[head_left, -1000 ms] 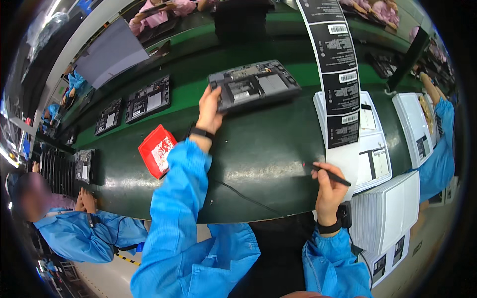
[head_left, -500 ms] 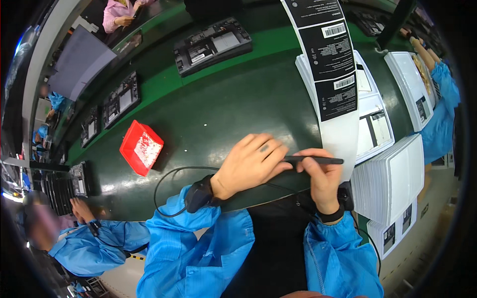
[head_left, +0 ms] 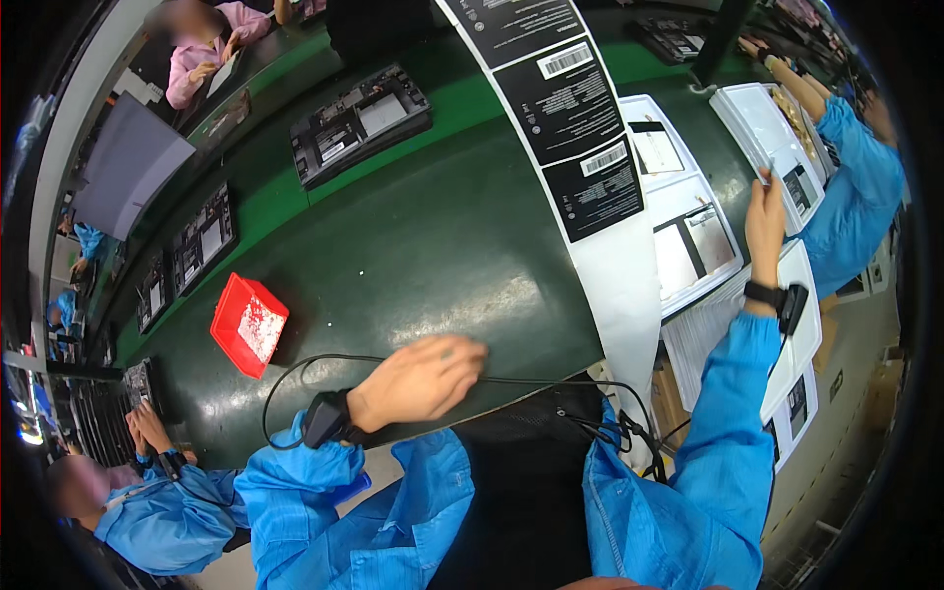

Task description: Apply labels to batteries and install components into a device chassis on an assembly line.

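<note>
My right hand [head_left: 765,224] reaches far to the right. Its fingertips are drawn together at the near edge of a white tray [head_left: 730,110], and what they pinch is too small to make out. My left hand [head_left: 418,382] hovers over the front edge of the green worktable, back up and fingers curled but smeared by motion. Beneath its fingertips I see no object. A long strip of black labels [head_left: 592,187] on white backing hangs between my hands. Just right of it lies a white tray [head_left: 639,106] with flat silver and black parts [head_left: 708,236].
A red bin [head_left: 228,324] with white scraps stands at left. Opened laptop bases [head_left: 364,128] line the far green strip. A black cable [head_left: 531,381] runs from my left wrist. Stacked white trays [head_left: 801,339] sit by my right sleeve. Co-workers in blue flank me on both sides.
The slim black bar that both hands held is out of sight. My right hand has swung up and right to the tray; my left has dropped back leftward. The view has shifted right.
</note>
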{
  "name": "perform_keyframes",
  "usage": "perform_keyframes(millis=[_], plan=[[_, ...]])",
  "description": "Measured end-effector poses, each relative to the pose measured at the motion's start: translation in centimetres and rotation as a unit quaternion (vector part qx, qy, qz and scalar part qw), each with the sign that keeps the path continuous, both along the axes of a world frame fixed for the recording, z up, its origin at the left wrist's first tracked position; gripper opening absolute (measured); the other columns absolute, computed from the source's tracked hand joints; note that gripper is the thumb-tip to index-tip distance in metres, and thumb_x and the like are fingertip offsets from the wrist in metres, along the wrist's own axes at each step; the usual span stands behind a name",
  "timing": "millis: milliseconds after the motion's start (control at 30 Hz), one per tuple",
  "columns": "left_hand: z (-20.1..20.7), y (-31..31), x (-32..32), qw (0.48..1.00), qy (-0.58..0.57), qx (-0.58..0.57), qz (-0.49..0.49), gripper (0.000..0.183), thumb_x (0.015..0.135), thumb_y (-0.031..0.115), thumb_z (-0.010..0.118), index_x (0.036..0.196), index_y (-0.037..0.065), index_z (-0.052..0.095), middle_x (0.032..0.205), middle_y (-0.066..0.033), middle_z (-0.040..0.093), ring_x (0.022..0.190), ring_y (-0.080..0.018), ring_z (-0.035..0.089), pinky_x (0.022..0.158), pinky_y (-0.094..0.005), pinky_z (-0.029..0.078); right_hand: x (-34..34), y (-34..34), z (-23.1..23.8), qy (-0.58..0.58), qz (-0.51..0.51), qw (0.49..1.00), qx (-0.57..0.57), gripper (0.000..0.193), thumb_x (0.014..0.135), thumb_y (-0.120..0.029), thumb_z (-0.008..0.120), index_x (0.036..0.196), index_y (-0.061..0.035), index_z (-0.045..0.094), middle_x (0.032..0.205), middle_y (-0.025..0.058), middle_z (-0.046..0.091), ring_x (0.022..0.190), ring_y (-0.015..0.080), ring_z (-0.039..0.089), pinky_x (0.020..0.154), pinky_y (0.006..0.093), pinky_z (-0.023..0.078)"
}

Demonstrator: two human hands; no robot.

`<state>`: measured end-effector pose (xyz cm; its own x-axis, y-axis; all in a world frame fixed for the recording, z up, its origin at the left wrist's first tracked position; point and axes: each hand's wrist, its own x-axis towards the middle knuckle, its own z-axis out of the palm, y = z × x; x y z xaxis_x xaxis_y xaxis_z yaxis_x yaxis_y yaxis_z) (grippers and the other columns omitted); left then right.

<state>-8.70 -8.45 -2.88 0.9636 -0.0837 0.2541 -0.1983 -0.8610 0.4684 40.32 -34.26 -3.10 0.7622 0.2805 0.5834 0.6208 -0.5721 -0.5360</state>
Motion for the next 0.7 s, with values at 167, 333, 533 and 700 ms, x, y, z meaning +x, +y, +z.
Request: perform_keyframes(millis=[167, 333, 533, 700], plan=[[0.2, 1.2, 8.4, 0.988, -0.043, -0.041, 0.140, 0.039, 0.091, 0.010, 0.065, 0.127, 0.001, 0.055, 0.127, -0.0171, 0.059, 0.117, -0.0356, 0.059, 0.097, -0.0410, 0.051, 4.6, 1.1, -5.8, 0.152, 0.176, 0.972, -0.039, 0.021, 0.098, -0.013, 0.054, 0.107, 0.0018, 0.066, 0.093, 0.0154, 0.071, 0.089, 0.0235, 0.068, 0.078, 0.0343, 0.050], [0.4, 0.7, 12.1, 0.984, -0.122, -0.046, 0.124, 0.035, 0.092, 0.016, 0.068, 0.123, 0.001, 0.059, 0.134, -0.0172, 0.053, 0.122, -0.0381, 0.056, 0.101, -0.0421, 0.048, -1.7, 4.4, -3.5, 0.134, 0.170, 0.974, -0.064, 0.021, 0.098, -0.012, 0.053, 0.106, 0.0020, 0.065, 0.096, 0.0194, 0.071, 0.092, 0.0311, 0.068, 0.083, 0.0375, 0.051], [-0.8, 0.0, 11.9, 0.992, -0.104, 0.001, 0.064, 0.043, 0.088, 0.026, 0.072, 0.123, 0.003, 0.061, 0.133, -0.0174, 0.057, 0.129, -0.0393, 0.052, 0.105, -0.0471, 0.045, -9.5, 11.1, -3.5, 0.188, 0.232, 0.954, -0.015, 0.023, 0.100, -0.015, 0.053, 0.112, 0.0017, 0.062, 0.099, 0.0253, 0.069, 0.095, 0.0408, 0.068, 0.081, 0.0422, 0.052], [0.0, 2.0, 5.6, 0.993, 0.001, 0.039, 0.115, 0.059, 0.085, 0.035, 0.076, 0.133, 0.005, 0.060, 0.146, -0.0156, 0.052, 0.136, -0.0364, 0.048, 0.110, -0.0461, 0.040, -10.4, 12.6, -3.2, 0.114, 0.320, 0.938, -0.066, 0.028, 0.099, -0.014, 0.054, 0.119, 0.0041, 0.060, 0.107, 0.0286, 0.067, 0.101, 0.0469, 0.063, 0.083, 0.0457, 0.052]])
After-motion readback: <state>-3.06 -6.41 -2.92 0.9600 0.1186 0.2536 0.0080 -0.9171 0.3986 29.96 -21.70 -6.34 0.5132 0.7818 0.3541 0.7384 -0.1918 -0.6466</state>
